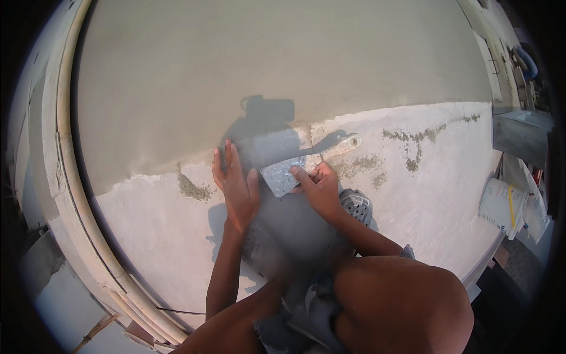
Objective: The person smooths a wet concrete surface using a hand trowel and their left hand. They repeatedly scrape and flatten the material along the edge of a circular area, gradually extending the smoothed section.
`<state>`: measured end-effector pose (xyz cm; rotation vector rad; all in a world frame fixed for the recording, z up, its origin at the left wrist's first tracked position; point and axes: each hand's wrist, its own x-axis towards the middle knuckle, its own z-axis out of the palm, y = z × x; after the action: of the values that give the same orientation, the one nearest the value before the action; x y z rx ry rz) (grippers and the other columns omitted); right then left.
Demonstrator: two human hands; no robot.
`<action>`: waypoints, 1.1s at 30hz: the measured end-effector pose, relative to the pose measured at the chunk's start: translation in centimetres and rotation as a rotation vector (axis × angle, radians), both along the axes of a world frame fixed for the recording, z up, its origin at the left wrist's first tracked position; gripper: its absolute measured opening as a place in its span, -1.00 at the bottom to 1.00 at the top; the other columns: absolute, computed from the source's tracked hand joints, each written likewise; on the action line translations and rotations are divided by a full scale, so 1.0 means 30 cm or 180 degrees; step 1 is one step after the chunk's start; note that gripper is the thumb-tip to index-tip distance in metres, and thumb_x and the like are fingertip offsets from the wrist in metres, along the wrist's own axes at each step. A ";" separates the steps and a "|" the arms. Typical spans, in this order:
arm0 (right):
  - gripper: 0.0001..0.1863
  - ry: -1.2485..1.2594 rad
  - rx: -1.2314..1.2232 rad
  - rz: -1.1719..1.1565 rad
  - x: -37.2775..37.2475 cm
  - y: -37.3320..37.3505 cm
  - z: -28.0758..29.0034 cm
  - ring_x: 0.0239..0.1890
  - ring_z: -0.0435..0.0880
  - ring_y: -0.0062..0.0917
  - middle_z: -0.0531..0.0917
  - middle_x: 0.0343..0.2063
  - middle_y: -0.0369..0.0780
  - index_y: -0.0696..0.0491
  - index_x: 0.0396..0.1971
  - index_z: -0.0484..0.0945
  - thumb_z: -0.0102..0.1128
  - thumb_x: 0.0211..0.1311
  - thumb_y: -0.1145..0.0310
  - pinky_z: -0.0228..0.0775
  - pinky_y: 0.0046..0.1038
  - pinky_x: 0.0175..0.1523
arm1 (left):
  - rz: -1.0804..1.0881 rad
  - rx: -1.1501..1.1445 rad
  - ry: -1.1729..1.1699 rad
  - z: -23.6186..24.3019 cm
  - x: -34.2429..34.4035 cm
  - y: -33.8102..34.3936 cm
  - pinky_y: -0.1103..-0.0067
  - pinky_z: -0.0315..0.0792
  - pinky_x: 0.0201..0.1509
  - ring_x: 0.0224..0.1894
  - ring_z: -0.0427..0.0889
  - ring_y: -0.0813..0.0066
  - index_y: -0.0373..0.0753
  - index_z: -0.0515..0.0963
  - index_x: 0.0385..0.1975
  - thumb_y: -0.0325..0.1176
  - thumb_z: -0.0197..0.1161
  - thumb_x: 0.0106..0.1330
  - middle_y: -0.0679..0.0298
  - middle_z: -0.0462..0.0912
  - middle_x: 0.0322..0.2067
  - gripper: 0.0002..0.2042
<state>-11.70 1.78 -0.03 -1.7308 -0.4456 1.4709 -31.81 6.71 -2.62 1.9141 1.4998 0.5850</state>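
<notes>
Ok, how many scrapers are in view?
1: the scraper in the right hand, its blade toward the lower left and handle toward the upper right. Any others could be hidden along the dim edges of the view.

Blue-grey shorts (274,335), perforated grey clogs (357,206)

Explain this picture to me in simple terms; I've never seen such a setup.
There is no machine: these are a person's two bare hands, seen by a wide fisheye camera worn on the head and looking down, so straight edges bend near the rim. The right hand holds a scraper, its handle pointing to the right. The left hand is open and empty; whether it touches anything is unclear. Below is a pale surface, with a smooth grey layer across its far part and some rough grey patches.
</notes>
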 end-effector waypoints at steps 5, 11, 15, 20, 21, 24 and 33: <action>-0.68 -0.0550 0.0073 -0.1228 0.151 -0.122 0.092 -0.50 0.69 -0.66 0.65 -0.55 -0.29 0.16 -0.28 0.44 0.47 0.39 0.36 0.56 -0.57 -0.43 | -0.0405 0.0021 0.0233 0.023 0.028 0.017 -0.12 -0.36 0.63 0.65 -0.11 -0.18 -0.42 0.11 0.57 -0.13 0.02 0.57 0.00 0.18 0.58 -0.31; -0.71 -0.1305 0.0112 -0.0903 0.232 -0.290 0.049 -0.48 0.64 -0.74 0.67 -0.50 -0.33 0.15 -0.25 0.46 0.45 0.42 0.38 0.42 -0.64 -0.43 | -0.1065 0.0068 0.0555 0.005 0.177 0.060 -0.12 -0.30 0.64 0.67 -0.13 -0.12 -0.35 0.02 0.62 0.11 -0.10 0.64 0.11 0.03 0.65 -0.24; -0.74 -0.1234 0.0291 -0.1234 0.215 -0.253 0.031 -0.51 0.53 -0.80 0.64 -0.49 -0.36 0.18 -0.20 0.49 0.43 0.44 0.39 0.34 -0.66 -0.44 | -0.1362 -0.0084 0.0912 0.010 0.227 0.061 -0.15 -0.24 0.63 0.67 -0.13 -0.13 -0.34 -0.01 0.63 0.12 0.00 0.59 0.11 -0.04 0.66 -0.18; -0.73 -0.1278 0.0190 -0.1151 0.222 -0.252 0.041 -0.50 0.49 -0.83 0.66 -0.47 -0.34 0.19 -0.16 0.53 0.42 0.45 0.34 0.33 -0.67 -0.39 | -0.1328 -0.0204 0.0921 0.016 0.224 0.053 -0.16 -0.20 0.63 0.67 -0.13 -0.13 -0.34 0.00 0.62 0.04 0.13 0.52 0.09 -0.03 0.66 -0.16; -0.73 -0.1304 0.0100 -0.1019 0.231 -0.266 0.040 -0.46 0.50 -0.83 0.66 -0.44 -0.35 0.17 -0.15 0.53 0.42 0.46 0.31 0.35 -0.67 -0.36 | -0.1289 -0.0262 0.0972 0.017 0.218 0.046 -0.17 -0.20 0.62 0.67 -0.13 -0.14 -0.35 0.00 0.62 0.02 0.14 0.52 0.07 -0.02 0.66 -0.16; -0.72 -0.1277 -0.0072 -0.0777 0.258 -0.279 0.036 -0.40 0.58 -0.77 0.70 -0.38 -0.30 0.18 -0.13 0.53 0.40 0.48 0.31 0.47 -0.64 -0.32 | -0.1167 -0.0358 0.1080 0.028 0.190 0.018 -0.20 -0.19 0.61 0.67 -0.13 -0.16 -0.36 0.01 0.61 -0.02 0.16 0.51 0.04 -0.01 0.65 -0.18; -0.61 -0.0370 0.0102 -0.1067 0.276 0.020 0.103 -0.22 0.79 -0.51 0.73 -0.22 -0.07 0.31 0.02 0.47 0.44 0.39 0.43 0.82 -0.41 -0.16 | -0.0993 -0.0364 0.1103 0.051 0.175 -0.015 -0.29 -0.03 0.52 0.61 -0.01 -0.35 -0.37 0.03 0.60 -0.15 0.38 0.38 -0.05 -0.01 0.64 -0.10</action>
<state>-3.41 2.36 3.05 -1.7719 -0.2230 1.1238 -26.57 6.27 -1.10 2.1778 1.3578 0.0270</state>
